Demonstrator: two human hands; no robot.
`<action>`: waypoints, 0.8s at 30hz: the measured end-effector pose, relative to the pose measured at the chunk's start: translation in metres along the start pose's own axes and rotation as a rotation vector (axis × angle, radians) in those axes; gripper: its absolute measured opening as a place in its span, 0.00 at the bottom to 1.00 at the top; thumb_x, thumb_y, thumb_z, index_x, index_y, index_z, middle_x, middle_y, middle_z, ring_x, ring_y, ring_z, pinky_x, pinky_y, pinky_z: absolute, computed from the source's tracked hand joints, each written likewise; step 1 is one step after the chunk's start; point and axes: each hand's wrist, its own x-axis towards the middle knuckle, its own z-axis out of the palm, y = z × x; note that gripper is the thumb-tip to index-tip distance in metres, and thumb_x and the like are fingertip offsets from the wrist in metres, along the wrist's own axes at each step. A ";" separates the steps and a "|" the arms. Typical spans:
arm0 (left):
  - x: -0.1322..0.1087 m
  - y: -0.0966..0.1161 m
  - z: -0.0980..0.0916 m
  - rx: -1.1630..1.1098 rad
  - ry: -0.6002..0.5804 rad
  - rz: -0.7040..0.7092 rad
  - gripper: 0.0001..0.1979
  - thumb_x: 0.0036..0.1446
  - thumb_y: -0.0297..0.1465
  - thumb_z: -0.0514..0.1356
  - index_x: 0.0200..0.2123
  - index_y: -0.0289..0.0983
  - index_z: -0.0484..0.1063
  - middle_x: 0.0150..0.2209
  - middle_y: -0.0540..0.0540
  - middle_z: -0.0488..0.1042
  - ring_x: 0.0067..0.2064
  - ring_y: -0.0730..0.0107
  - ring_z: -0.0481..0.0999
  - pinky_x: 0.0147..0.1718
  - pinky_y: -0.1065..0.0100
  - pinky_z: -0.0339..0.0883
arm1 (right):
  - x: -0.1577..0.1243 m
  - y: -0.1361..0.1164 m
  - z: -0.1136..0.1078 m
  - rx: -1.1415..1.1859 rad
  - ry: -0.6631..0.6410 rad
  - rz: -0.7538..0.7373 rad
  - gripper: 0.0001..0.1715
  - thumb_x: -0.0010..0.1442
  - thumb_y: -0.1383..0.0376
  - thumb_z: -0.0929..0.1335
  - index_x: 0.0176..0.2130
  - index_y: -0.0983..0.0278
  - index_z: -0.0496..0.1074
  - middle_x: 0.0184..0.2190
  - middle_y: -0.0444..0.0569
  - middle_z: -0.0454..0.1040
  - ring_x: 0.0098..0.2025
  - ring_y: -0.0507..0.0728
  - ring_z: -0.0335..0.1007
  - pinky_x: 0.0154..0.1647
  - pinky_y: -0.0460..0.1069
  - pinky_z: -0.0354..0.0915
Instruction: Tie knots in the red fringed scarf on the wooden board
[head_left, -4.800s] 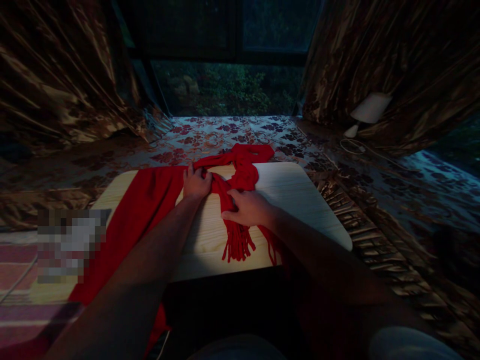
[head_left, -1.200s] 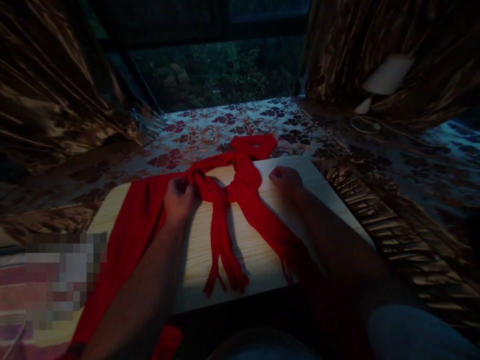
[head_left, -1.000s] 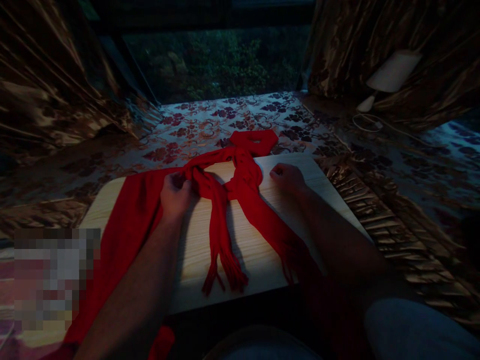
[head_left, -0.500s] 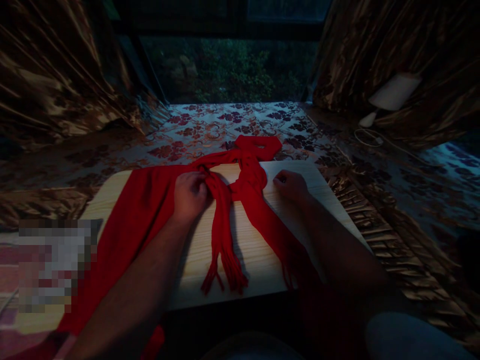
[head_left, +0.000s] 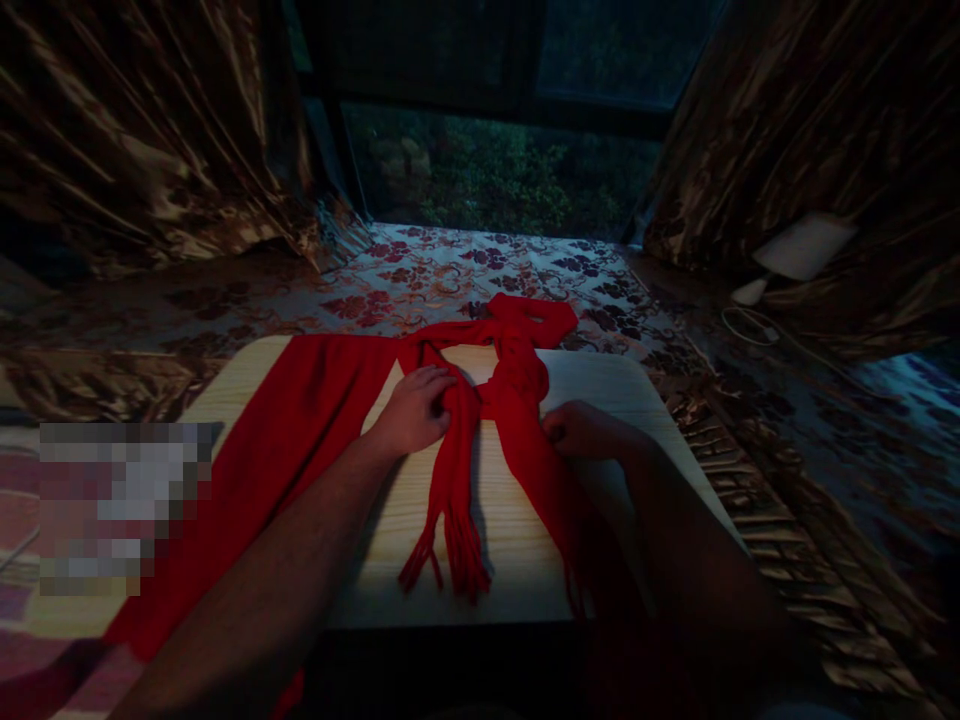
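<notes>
A red scarf (head_left: 529, 455) with fringed ends lies across a pale wooden board (head_left: 420, 500), looped and crossed in the middle. A further loop of it reaches past the board's far edge, and a broad part runs down to the left. My left hand (head_left: 418, 408) has its fingers curled over the edge of the narrow fringed end. At the right, my right hand (head_left: 589, 430) is closed, its fingertips against the edge of the wider tail below the crossing. Dim light partly hides the right fingers.
Beyond the board lies a floral cloth (head_left: 435, 270) below a window (head_left: 495, 170). Patterned curtains (head_left: 202, 150) hang on both sides. A small white lamp (head_left: 806, 247) with a cord stands at the right. A blurred-out patch (head_left: 112, 510) covers something at the left.
My left hand has shifted right onto the narrow end. My right hand has come lower and left, from beside the crossing to the tail's edge. The camera view has tilted slightly.
</notes>
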 end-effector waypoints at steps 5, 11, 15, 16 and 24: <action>0.000 -0.004 0.002 -0.008 -0.047 0.075 0.29 0.50 0.35 0.61 0.58 0.37 0.73 0.64 0.39 0.69 0.67 0.51 0.63 0.68 0.52 0.55 | -0.002 -0.032 0.009 0.285 -0.124 -0.203 0.14 0.56 0.57 0.72 0.39 0.62 0.76 0.28 0.41 0.74 0.29 0.52 0.67 0.32 0.45 0.60; 0.001 0.006 -0.005 -0.102 -0.108 0.167 0.22 0.48 0.28 0.60 0.48 0.42 0.76 0.58 0.42 0.74 0.64 0.55 0.68 0.65 0.55 0.59 | 0.014 -0.044 0.026 0.364 0.346 -0.125 0.15 0.58 0.53 0.69 0.40 0.60 0.69 0.31 0.45 0.73 0.31 0.54 0.68 0.34 0.47 0.64; 0.002 0.015 -0.008 -0.204 -0.118 0.240 0.20 0.46 0.25 0.59 0.45 0.41 0.76 0.56 0.42 0.75 0.62 0.57 0.70 0.64 0.57 0.61 | 0.021 -0.047 0.029 -0.013 0.669 0.048 0.11 0.61 0.55 0.66 0.32 0.59 0.67 0.30 0.49 0.73 0.34 0.58 0.69 0.39 0.50 0.65; 0.003 0.017 -0.009 -0.225 -0.132 0.254 0.20 0.45 0.25 0.59 0.44 0.40 0.76 0.56 0.42 0.75 0.61 0.56 0.70 0.64 0.56 0.61 | 0.022 -0.047 0.029 -0.082 0.712 0.022 0.10 0.63 0.56 0.65 0.34 0.59 0.69 0.33 0.51 0.74 0.37 0.59 0.70 0.42 0.51 0.65; -0.005 0.037 -0.006 -0.186 -0.146 0.145 0.24 0.50 0.31 0.62 0.53 0.34 0.70 0.48 0.37 0.76 0.52 0.50 0.74 0.55 0.51 0.65 | 0.034 -0.041 0.042 -0.359 0.604 -0.208 0.16 0.71 0.62 0.60 0.38 0.62 0.74 0.38 0.50 0.79 0.45 0.58 0.72 0.64 0.58 0.51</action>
